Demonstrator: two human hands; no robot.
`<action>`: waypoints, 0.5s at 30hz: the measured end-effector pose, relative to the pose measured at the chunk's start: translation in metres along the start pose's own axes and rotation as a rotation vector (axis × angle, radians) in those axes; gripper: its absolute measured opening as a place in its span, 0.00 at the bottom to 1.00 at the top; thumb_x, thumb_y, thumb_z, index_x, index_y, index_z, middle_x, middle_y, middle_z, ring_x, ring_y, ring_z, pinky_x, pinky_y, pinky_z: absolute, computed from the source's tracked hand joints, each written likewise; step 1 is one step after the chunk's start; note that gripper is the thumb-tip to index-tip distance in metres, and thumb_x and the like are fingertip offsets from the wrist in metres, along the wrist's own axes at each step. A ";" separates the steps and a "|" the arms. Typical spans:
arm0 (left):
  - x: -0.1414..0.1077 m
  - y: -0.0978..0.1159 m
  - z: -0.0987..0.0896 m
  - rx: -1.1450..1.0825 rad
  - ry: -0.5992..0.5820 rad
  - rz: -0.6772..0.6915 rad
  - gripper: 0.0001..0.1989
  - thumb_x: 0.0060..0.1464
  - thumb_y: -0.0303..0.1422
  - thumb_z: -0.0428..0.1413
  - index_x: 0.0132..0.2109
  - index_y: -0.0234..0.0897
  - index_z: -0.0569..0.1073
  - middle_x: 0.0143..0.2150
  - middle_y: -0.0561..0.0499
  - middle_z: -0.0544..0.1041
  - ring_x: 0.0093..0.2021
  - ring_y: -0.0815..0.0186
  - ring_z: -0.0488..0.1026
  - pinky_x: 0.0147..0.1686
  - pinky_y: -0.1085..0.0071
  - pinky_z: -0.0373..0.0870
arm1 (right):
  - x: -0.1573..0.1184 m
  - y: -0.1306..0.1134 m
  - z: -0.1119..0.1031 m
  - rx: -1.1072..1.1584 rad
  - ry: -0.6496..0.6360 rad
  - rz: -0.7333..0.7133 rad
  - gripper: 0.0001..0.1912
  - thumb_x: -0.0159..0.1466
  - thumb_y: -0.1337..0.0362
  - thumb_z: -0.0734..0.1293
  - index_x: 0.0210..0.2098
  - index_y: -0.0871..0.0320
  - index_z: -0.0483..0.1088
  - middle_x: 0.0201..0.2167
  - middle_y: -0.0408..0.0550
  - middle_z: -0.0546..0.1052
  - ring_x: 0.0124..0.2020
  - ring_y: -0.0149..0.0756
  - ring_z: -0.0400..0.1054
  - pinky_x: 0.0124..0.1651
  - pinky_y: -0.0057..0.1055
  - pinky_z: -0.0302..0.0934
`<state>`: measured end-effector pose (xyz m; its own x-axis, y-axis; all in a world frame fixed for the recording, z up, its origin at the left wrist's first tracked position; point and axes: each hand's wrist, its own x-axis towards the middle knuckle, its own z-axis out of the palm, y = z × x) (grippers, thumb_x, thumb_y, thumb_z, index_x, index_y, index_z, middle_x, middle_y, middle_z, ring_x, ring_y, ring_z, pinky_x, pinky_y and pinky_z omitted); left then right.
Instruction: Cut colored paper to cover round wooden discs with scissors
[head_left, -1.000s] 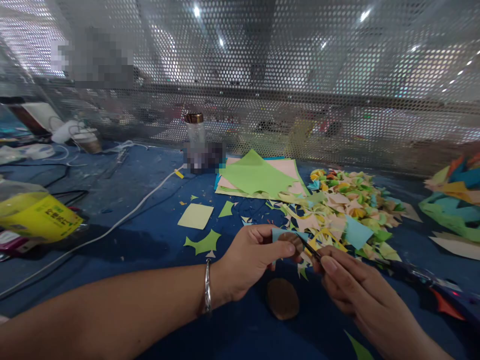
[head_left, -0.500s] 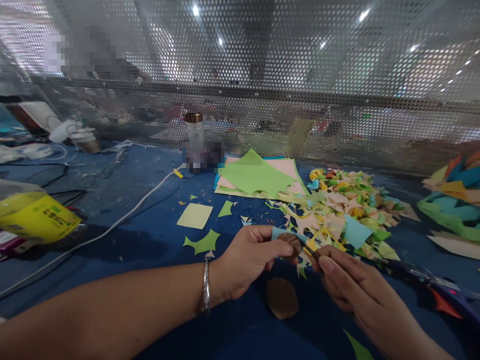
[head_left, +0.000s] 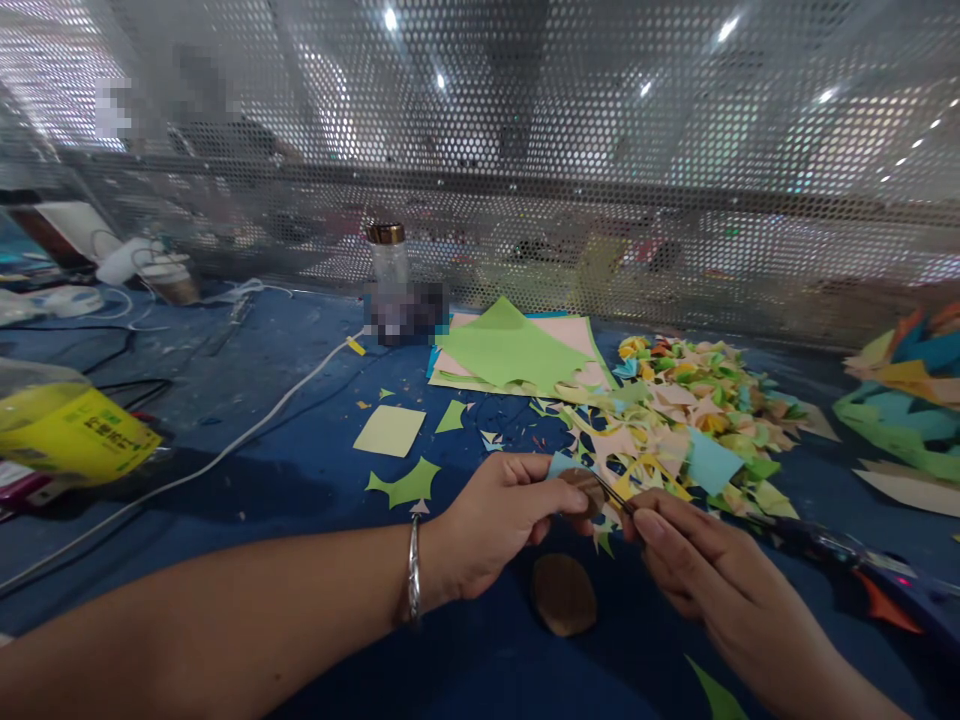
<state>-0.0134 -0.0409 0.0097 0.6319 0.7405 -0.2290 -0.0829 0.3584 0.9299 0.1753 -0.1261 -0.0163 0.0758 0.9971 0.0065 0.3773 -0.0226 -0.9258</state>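
My left hand (head_left: pixel 506 520) is closed, pinching a light-blue piece of paper (head_left: pixel 566 465) together with a brown rounded piece (head_left: pixel 587 490) laid against it. My right hand (head_left: pixel 694 555) is closed round a pair of small scissors (head_left: pixel 616 496); their handles are hidden in my fingers. The thin dark blades reach the right edge of the brown piece and the blue paper. On the blue table (head_left: pixel 300 530) just below both hands lies another brown oval piece (head_left: pixel 564 595).
Colourful paper scraps (head_left: pixel 675 410) are heaped behind my right hand, with a stack of green and pink sheets (head_left: pixel 510 350) beside them. A white cable (head_left: pixel 247 435) crosses the left side, near a yellow-labelled bag (head_left: pixel 75 430). A lidded glass bottle (head_left: pixel 388 262) stands before the perforated metal screen (head_left: pixel 480 120).
The scissor blades and the blue paper at my left fingertips have shifted slightly; less blue shows beyond the brown piece. Both hands stay nearly in place.
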 end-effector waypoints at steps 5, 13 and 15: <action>0.000 0.001 0.000 0.001 -0.006 -0.008 0.06 0.46 0.35 0.61 0.28 0.35 0.77 0.24 0.53 0.75 0.20 0.76 0.57 0.23 0.73 0.46 | 0.000 -0.001 0.000 0.063 -0.023 0.063 0.25 0.67 0.40 0.62 0.29 0.55 0.65 0.20 0.36 0.56 0.21 0.27 0.46 0.20 0.27 0.43; -0.003 -0.002 0.001 0.220 -0.095 0.079 0.04 0.47 0.32 0.60 0.27 0.36 0.76 0.24 0.54 0.73 0.25 0.72 0.64 0.26 0.74 0.57 | 0.006 -0.005 -0.002 -0.099 0.024 -0.089 0.18 0.66 0.45 0.65 0.36 0.54 0.70 0.25 0.42 0.71 0.26 0.33 0.64 0.27 0.27 0.58; -0.004 -0.004 0.000 0.300 -0.149 0.089 0.06 0.46 0.32 0.60 0.25 0.36 0.74 0.23 0.54 0.72 0.26 0.70 0.66 0.27 0.73 0.60 | 0.008 -0.008 -0.001 -0.173 0.002 -0.128 0.17 0.65 0.46 0.67 0.35 0.54 0.70 0.28 0.44 0.75 0.31 0.36 0.69 0.34 0.29 0.63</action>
<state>-0.0159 -0.0451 0.0071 0.7398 0.6623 -0.1189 0.0735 0.0962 0.9926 0.1736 -0.1180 -0.0083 0.0189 0.9925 0.1206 0.5372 0.0916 -0.8385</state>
